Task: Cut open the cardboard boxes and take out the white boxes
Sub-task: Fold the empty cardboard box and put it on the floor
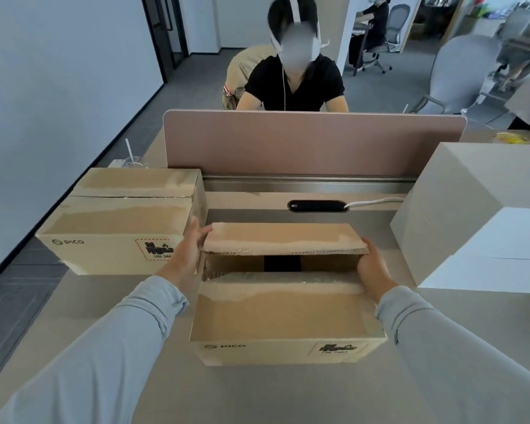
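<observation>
The near cardboard box [285,316] sits mid-table with its near flap lying flat and its far flap [283,237] lifted, and a dark gap shows between them. The left grip [188,250] — a bare hand — lays fairly straight fingers against the flap's left end, while the right grip [372,266] curls round its right end. A second cardboard box [120,221] stands closed just to the left. Stacked white boxes [478,221] stand on the right of the table [257,393].

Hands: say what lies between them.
The far flap of the open box, raised, spans from left hand to right hand, in the head view.
</observation>
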The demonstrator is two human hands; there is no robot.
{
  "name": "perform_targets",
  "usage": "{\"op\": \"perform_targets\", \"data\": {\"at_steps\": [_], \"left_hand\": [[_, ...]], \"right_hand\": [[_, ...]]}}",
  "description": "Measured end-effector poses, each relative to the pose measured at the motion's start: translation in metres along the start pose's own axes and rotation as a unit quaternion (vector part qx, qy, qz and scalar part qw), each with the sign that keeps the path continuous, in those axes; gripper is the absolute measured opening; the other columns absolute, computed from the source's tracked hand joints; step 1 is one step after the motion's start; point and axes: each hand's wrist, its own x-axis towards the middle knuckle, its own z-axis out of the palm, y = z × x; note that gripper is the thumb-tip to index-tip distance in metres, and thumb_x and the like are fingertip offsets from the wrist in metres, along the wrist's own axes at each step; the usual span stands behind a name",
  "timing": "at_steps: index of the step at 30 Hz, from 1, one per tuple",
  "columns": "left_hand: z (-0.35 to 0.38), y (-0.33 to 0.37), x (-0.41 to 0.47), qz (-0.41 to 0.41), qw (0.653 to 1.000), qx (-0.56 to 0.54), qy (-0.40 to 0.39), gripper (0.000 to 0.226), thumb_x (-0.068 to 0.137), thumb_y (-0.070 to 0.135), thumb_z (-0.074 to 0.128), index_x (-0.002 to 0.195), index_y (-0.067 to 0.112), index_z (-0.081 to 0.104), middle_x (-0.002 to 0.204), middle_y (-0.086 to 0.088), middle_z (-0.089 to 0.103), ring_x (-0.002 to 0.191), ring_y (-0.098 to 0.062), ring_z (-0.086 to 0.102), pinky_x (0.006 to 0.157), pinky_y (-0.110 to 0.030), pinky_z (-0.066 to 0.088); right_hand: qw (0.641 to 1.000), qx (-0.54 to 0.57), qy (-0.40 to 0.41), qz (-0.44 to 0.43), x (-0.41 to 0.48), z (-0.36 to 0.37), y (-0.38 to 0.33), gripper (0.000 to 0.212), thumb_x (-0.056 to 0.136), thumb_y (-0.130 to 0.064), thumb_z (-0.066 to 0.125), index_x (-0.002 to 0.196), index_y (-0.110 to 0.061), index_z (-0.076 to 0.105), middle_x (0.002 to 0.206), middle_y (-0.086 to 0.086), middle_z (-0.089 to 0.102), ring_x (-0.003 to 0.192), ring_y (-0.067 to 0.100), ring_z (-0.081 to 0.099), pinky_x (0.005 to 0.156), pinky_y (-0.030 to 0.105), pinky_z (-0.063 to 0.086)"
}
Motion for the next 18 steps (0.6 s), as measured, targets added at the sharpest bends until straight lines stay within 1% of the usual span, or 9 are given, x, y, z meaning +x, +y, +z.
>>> {"op": "perform_targets", "data": {"at_steps": [1, 3, 5, 6, 8, 10, 13, 15, 18], "left_hand": [[0.001, 0.0, -0.003, -0.006, 1.0, 0.006, -0.02, 0.065, 0.094, 0.06, 0.024, 0.132, 0.014, 0.048, 0.116, -0.007, 0.061, 0.108, -0.026, 0.057, 0.091, -0.038, 0.045], [0.001, -0.001, -0.004, -0.006, 0.994, 0.095, -0.049, 0.067, 0.089, 0.06, 0.044, 0.138, 0.015, 0.041, 0.131, -0.004, 0.054, 0.116, -0.023, 0.052, 0.1, -0.038, 0.039], [0.006, -0.006, -0.005, 0.002, 0.985, 0.169, -0.018, 0.06, 0.094, 0.033, 0.051, 0.147, 0.019, 0.025, 0.142, 0.001, 0.038, 0.124, -0.022, 0.043, 0.105, -0.036, 0.033], [0.008, -0.01, -0.005, 0.001, 0.982, 0.187, -0.003, 0.062, 0.095, 0.024, 0.052, 0.148, 0.02, 0.02, 0.146, 0.0, 0.034, 0.129, -0.023, 0.039, 0.108, -0.036, 0.03], [0.013, -0.016, -0.005, 0.014, 0.975, 0.22, 0.024, 0.066, 0.094, 0.023, 0.054, 0.149, 0.02, 0.018, 0.151, -0.003, 0.03, 0.136, -0.024, 0.031, 0.113, -0.036, 0.024], [0.015, -0.02, -0.005, 0.03, 0.96, 0.276, 0.048, 0.067, 0.093, 0.025, 0.055, 0.149, 0.019, 0.019, 0.152, -0.006, 0.029, 0.138, -0.026, 0.029, 0.114, -0.037, 0.022], [0.021, -0.018, -0.005, 0.059, 0.915, 0.389, 0.091, 0.062, 0.094, 0.026, 0.052, 0.147, 0.016, 0.022, 0.154, -0.008, 0.023, 0.14, -0.028, 0.024, 0.113, -0.045, 0.02], [0.028, -0.016, -0.009, 0.106, 0.859, 0.488, 0.118, 0.053, 0.094, 0.019, 0.047, 0.144, 0.017, 0.029, 0.156, -0.006, 0.013, 0.144, -0.026, 0.011, 0.113, -0.052, 0.011], [0.044, -0.014, -0.012, 0.186, 0.794, 0.57, 0.095, 0.041, 0.09, 0.004, 0.04, 0.128, 0.016, 0.047, 0.158, -0.005, 0.005, 0.146, -0.023, -0.005, 0.117, -0.048, 0.0]], "right_hand": [[1.0, 0.008, 0.017, 0.003, 0.001, -0.003, 0.003, 0.04, 0.101, -0.03, 0.026, 0.132, -0.017, 0.048, 0.121, 0.012, 0.059, 0.105, 0.026, 0.056, 0.093, 0.035, 0.041], [1.0, 0.0, 0.028, -0.001, 0.001, -0.01, 0.012, 0.046, 0.1, -0.04, 0.022, 0.117, -0.018, 0.059, 0.099, 0.011, 0.067, 0.087, 0.023, 0.061, 0.08, 0.033, 0.049], [0.998, 0.06, 0.008, 0.007, -0.004, -0.011, 0.009, 0.056, 0.098, -0.051, 0.021, 0.096, -0.018, 0.066, 0.078, 0.005, 0.069, 0.074, 0.02, 0.062, 0.067, 0.03, 0.049], [0.998, 0.059, -0.004, 0.006, -0.004, -0.011, 0.008, 0.056, 0.096, -0.054, 0.025, 0.091, -0.017, 0.067, 0.078, 0.005, 0.071, 0.077, 0.023, 0.064, 0.07, 0.031, 0.05], [0.999, 0.037, -0.013, 0.016, -0.008, -0.011, 0.003, 0.045, 0.092, -0.048, 0.043, 0.105, -0.012, 0.067, 0.095, 0.007, 0.069, 0.09, 0.03, 0.062, 0.076, 0.031, 0.046], [0.999, 0.046, -0.007, 0.024, -0.006, -0.01, 0.005, 0.041, 0.089, -0.035, 0.056, 0.122, -0.012, 0.058, 0.107, 0.006, 0.066, 0.092, 0.025, 0.059, 0.079, 0.03, 0.044], [1.0, 0.023, -0.02, 0.007, -0.01, -0.01, 0.002, 0.052, 0.091, -0.027, 0.056, 0.138, -0.014, 0.038, 0.128, 0.008, 0.057, 0.103, 0.024, 0.054, 0.085, 0.029, 0.04], [0.995, -0.087, -0.003, -0.051, -0.008, -0.008, -0.001, 0.05, 0.092, -0.022, 0.051, 0.139, -0.014, 0.034, 0.137, 0.008, 0.049, 0.122, 0.029, 0.045, 0.096, 0.034, 0.035], [0.947, -0.262, 0.024, -0.182, -0.01, -0.004, -0.015, 0.036, 0.091, -0.011, 0.046, 0.126, -0.015, 0.052, 0.145, 0.005, 0.038, 0.135, 0.026, 0.028, 0.108, 0.037, 0.028]]}}
